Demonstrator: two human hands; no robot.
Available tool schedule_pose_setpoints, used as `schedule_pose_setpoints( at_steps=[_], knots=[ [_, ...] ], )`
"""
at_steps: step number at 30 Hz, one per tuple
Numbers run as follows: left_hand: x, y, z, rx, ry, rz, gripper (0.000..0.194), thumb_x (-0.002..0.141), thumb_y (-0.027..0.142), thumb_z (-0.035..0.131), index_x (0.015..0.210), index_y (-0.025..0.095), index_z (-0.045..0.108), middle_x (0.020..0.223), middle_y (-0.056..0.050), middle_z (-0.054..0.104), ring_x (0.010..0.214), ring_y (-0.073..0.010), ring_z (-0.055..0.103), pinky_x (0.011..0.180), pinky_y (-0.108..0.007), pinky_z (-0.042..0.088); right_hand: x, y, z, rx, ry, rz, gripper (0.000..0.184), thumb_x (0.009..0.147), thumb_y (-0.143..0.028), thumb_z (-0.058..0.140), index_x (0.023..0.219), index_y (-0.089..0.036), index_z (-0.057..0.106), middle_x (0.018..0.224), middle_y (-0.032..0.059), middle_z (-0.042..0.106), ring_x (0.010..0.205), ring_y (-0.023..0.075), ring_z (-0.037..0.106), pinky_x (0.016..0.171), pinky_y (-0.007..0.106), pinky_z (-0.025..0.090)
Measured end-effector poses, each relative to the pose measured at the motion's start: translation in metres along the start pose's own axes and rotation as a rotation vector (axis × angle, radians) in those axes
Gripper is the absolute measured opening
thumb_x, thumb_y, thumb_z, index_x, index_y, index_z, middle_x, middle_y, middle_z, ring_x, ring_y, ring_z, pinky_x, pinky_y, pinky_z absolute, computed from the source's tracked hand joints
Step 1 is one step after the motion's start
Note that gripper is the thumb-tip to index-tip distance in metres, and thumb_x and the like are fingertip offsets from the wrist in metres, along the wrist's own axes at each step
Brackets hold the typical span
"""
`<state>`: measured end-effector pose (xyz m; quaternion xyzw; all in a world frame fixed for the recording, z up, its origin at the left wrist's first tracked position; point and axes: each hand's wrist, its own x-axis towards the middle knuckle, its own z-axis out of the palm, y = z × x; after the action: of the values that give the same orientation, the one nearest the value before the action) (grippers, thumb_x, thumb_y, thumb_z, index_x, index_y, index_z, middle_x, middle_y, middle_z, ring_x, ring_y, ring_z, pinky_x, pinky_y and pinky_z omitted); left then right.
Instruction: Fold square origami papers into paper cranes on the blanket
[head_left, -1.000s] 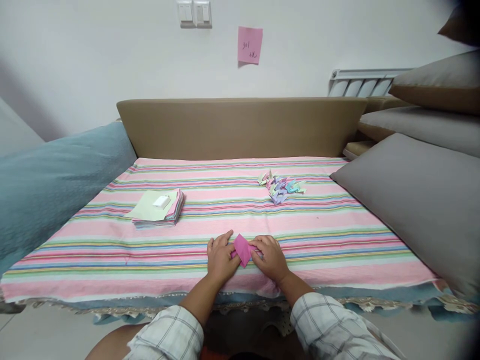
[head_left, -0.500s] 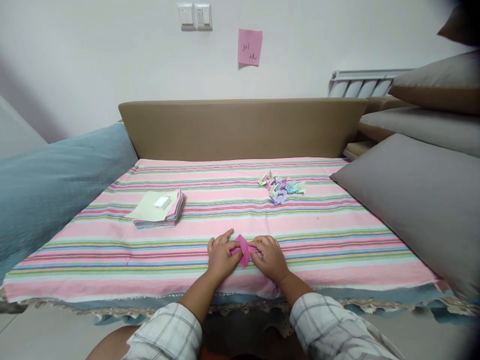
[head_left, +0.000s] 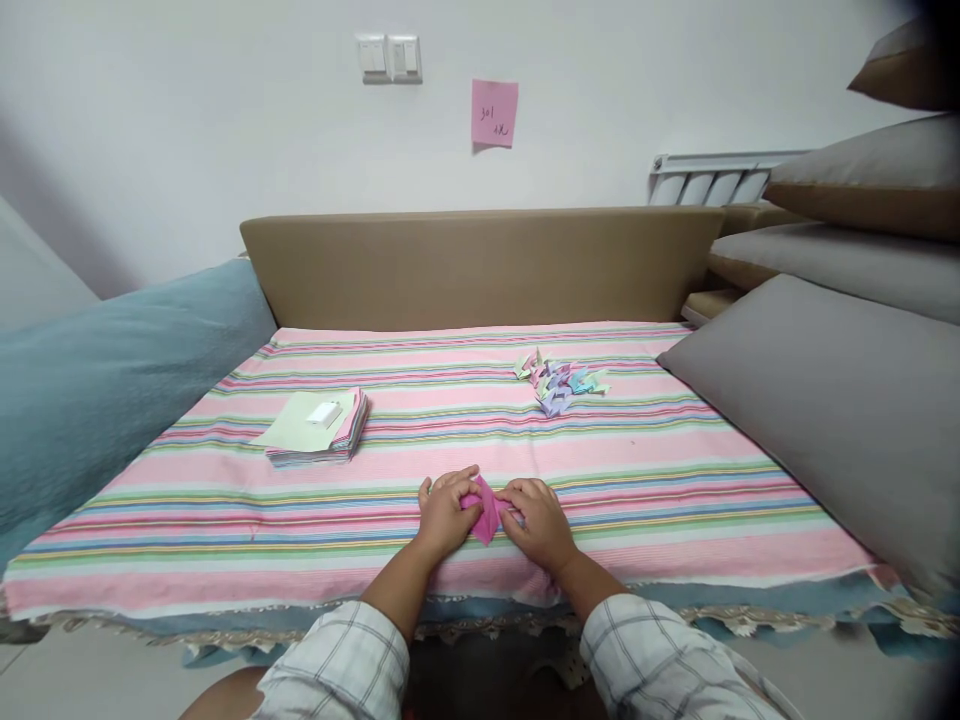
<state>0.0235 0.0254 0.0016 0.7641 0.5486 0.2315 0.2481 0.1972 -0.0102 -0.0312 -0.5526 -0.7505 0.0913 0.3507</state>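
A small folded piece of bright pink paper [head_left: 486, 510] lies on the striped cloth [head_left: 315, 540] close to the front edge. My left hand [head_left: 448, 512] pinches its left side between thumb and fingers. On the opposite side, my right hand [head_left: 538, 520] grips the right end of the same paper. The paper's middle shows a pointed diamond shape between my hands, while its two ends are partly covered by fingers. Farther back and to the right is a cluster of folded paper pieces [head_left: 557, 402] in purple, blue, green and pink.
A stack of coloured paper sheets [head_left: 311, 457] stands at left, with a small white object [head_left: 324, 414] on top. Grey cushions [head_left: 810, 400] pile up at right. A brown backrest [head_left: 480, 270] closes off the back, and a blue armrest [head_left: 127, 370] bounds the left side.
The whole view has shifted, so the scene sits slightly lower in the picture. Both hands keep hold of the pink paper, with only a slight change in its position.
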Motion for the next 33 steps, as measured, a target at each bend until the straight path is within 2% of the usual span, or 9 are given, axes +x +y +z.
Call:
schedule_pose_setpoints(
  at_steps=[22, 27, 30, 33],
  knots=[
    [-0.003, -0.006, -0.001, -0.022, -0.016, 0.077, 0.026, 0.076, 0.024, 0.058, 0.099, 0.035, 0.065, 0.127, 0.005, 0.057, 0.121, -0.0208, 0.044, 0.107, -0.053, 0.006, -0.001, -0.001, -0.002, -0.008, -0.009, -0.011, 0.022, 0.083, -0.024, 0.055, 0.103, -0.025, 0.063, 0.095, 0.0028, 0.06, 0.092, 0.0198, 0.048, 0.083, 0.034, 0.035],
    [-0.005, -0.007, -0.005, -0.004, -0.039, 0.107, 0.027, 0.076, 0.033, 0.061, 0.103, 0.036, 0.064, 0.128, 0.003, 0.056, 0.122, -0.0217, 0.044, 0.108, -0.053, 0.006, 0.0, -0.002, -0.002, -0.02, -0.01, -0.005, 0.02, 0.083, -0.024, 0.054, 0.102, -0.025, 0.063, 0.095, 0.0028, 0.06, 0.093, 0.0196, 0.048, 0.083, 0.033, 0.034],
    [-0.006, -0.006, -0.009, 0.016, -0.087, 0.134, 0.037, 0.07, 0.045, 0.067, 0.105, 0.036, 0.064, 0.131, 0.002, 0.053, 0.124, -0.0251, 0.041, 0.108, -0.055, 0.005, 0.0, -0.002, -0.002, -0.032, -0.009, -0.004, 0.02, 0.083, -0.024, 0.054, 0.101, -0.025, 0.063, 0.095, 0.0026, 0.06, 0.092, 0.0191, 0.048, 0.082, 0.033, 0.034],
    [-0.006, -0.006, -0.011, 0.068, -0.135, 0.175, 0.06, 0.055, 0.055, 0.075, 0.11, 0.036, 0.062, 0.136, -0.001, 0.049, 0.126, -0.029, 0.038, 0.108, -0.056, 0.004, 0.0, -0.002, -0.003, -0.053, -0.016, -0.005, 0.019, 0.083, -0.024, 0.053, 0.1, -0.025, 0.063, 0.095, 0.0025, 0.06, 0.091, 0.0186, 0.048, 0.081, 0.032, 0.035]
  ],
)
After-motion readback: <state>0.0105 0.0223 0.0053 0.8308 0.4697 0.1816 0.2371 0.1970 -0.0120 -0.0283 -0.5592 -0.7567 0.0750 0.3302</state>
